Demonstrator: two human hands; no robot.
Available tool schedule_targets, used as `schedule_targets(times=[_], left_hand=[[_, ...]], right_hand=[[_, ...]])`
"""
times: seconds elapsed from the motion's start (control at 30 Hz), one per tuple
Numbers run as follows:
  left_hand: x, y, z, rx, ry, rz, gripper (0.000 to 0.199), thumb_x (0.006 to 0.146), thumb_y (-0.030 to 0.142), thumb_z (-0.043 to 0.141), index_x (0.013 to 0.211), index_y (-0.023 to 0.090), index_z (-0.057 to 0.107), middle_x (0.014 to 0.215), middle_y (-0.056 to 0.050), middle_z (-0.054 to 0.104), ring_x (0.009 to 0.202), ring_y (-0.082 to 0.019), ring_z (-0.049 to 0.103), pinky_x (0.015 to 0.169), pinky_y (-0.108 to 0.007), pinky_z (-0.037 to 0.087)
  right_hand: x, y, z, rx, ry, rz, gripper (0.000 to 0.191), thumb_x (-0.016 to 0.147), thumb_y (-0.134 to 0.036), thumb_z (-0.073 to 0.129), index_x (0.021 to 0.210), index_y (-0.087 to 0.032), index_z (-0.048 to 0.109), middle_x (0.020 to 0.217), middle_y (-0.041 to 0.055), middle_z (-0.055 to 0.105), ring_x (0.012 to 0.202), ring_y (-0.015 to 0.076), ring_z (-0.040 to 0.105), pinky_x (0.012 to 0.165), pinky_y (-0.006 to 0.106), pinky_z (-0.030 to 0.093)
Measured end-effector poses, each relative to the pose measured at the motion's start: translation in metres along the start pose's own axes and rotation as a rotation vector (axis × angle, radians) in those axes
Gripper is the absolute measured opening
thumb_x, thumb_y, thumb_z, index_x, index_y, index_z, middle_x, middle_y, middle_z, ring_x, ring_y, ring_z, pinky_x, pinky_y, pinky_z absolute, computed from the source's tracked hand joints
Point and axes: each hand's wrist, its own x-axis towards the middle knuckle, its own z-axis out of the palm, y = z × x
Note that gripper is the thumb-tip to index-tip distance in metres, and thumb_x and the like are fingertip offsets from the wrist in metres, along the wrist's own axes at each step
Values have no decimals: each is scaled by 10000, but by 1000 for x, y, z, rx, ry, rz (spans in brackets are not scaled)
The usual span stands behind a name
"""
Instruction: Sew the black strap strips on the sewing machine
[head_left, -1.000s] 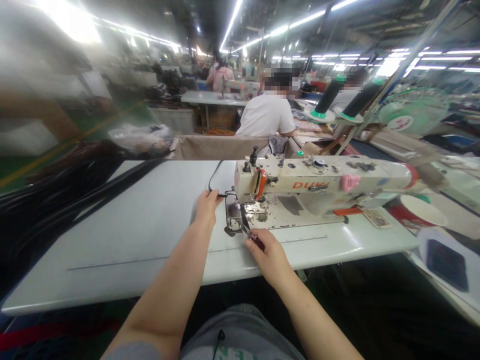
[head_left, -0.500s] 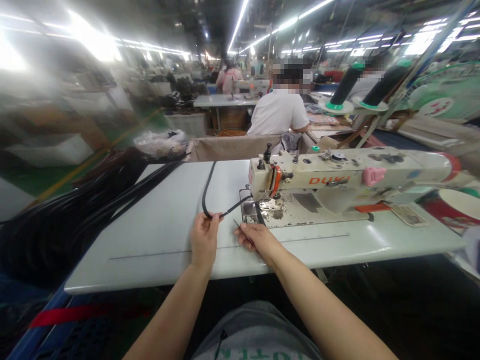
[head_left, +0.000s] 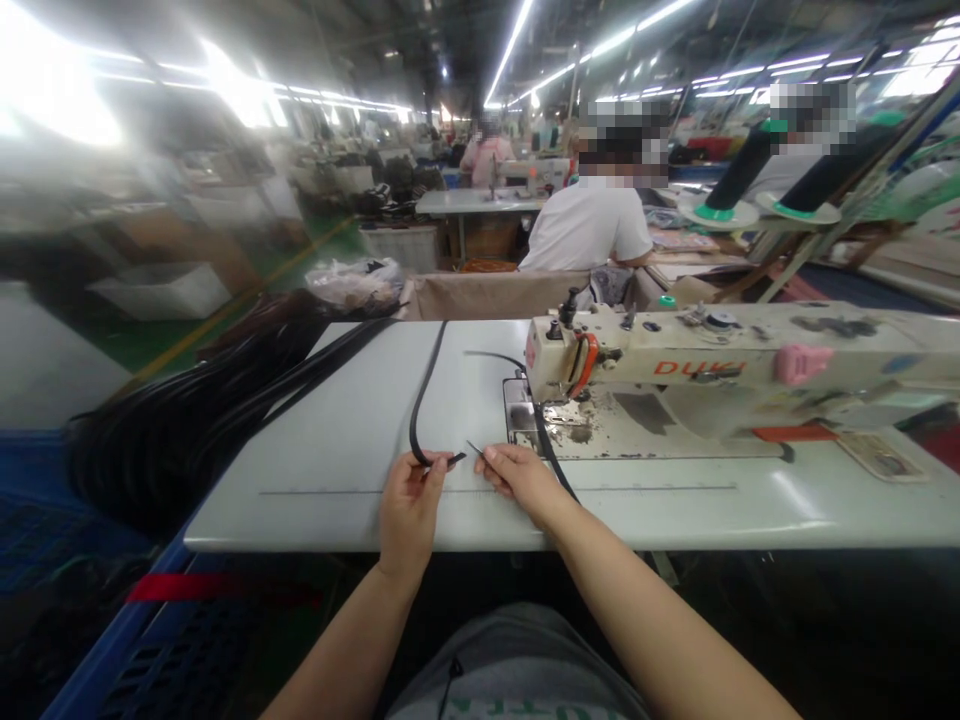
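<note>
My left hand pinches a black strip close to its cut end, which pokes out just past the fingertips. From there the strip curves away to the table's far edge. Closed around a thin, pointed metal tool, my right hand is close by on the right; most of the tool is hidden in the fingers, so its kind is unclear. Another black strip passes under the head of the sewing machine. Its loose end lies left of the needle area, and its near part runs behind my right wrist.
A large bundle of black strips hangs off the table's left side. Blue crates stand below it. Two dark thread cones rise behind the machine. A co-worker in a white shirt sits beyond a fabric-lined bin.
The strip running from my left hand to the machine is now parted, and the machine-side end has swung back and away. My left hand keeps the other end. The view has shifted left.
</note>
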Motion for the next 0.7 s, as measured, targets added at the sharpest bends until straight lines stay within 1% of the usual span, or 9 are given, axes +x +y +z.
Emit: schedule_targets(times=[0.1, 0.17, 0.23, 0.3, 0.37, 0.4, 0.47, 0.6, 0.7], left_hand=[[6, -1, -10, 118, -36, -19, 295, 920, 503, 685, 1019, 225, 663, 1023, -70, 760, 1004, -230, 735, 941, -369, 581], [13, -4, -19, 146, -71, -46, 311, 927, 522, 656, 1002, 222, 678, 1029, -73, 748, 988, -224, 732, 916, -358, 582], [22, -9, -29, 148, -108, -70, 331, 909, 536, 650, 961, 211, 687, 1051, -76, 725, 891, -204, 730, 839, -344, 595], [32, -15, -41, 193, -150, -89, 344, 868, 536, 666, 947, 203, 699, 970, -61, 701, 739, -175, 693, 707, -318, 583], [42, -20, -56, 300, -182, -102, 387, 826, 534, 677, 1027, 207, 723, 840, -28, 670, 652, -168, 642, 615, -298, 540], [47, -22, -64, 357, -182, -107, 436, 816, 542, 668, 1094, 211, 727, 800, -18, 662, 640, -173, 630, 599, -297, 525], [58, -26, -83, 459, -153, -114, 525, 821, 575, 620, 1190, 214, 718, 813, -25, 687, 646, -188, 627, 607, -312, 520], [82, -26, -132, 717, -73, -81, 510, 849, 563, 513, 1164, 230, 735, 920, -53, 739, 703, -223, 648, 718, -367, 545], [100, -21, -180, 985, 22, 14, 424, 865, 498, 479, 1086, 249, 742, 1021, -57, 743, 917, -279, 680, 881, -421, 548]], right_hand=[[-12, -2, -7, -485, 152, -134, 290, 920, -483, 617, 801, -222, 577, 670, -39, 512, 629, 141, 475, 601, 253, 371], [-23, -1, -14, -866, 294, -189, 178, 911, -353, 663, 815, -221, 594, 812, 11, 604, 760, 179, 558, 696, 283, 419], [-35, 2, -21, -1173, 442, -186, 95, 921, -292, 673, 968, -210, 675, 999, 88, 653, 903, 237, 609, 764, 316, 449], [-46, 7, -29, -1359, 539, -120, 314, 942, -270, 656, 1249, -206, 672, 1133, 146, 652, 968, 277, 636, 776, 336, 471], [-55, 13, -35, -1437, 525, -38, 487, 969, -229, 598, 1455, -211, 569, 1136, 158, 670, 921, 275, 668, 741, 335, 485], [-58, 16, -37, -1455, 494, -7, 525, 979, -201, 559, 1503, -207, 529, 1103, 153, 688, 882, 267, 681, 722, 331, 491], [-63, 19, -40, -1480, 425, 24, 547, 990, -166, 499, 1536, -186, 498, 1042, 145, 716, 829, 258, 701, 695, 327, 501], [-67, 19, -42, -1541, 360, 55, 508, 1025, -202, 449, 1527, -156, 515, 993, 152, 748, 779, 261, 733, 652, 324, 515], [-65, 19, -44, -1561, 353, 55, 493, 1030, -212, 451, 1512, -143, 533, 997, 162, 760, 755, 272, 748, 629, 335, 531]])
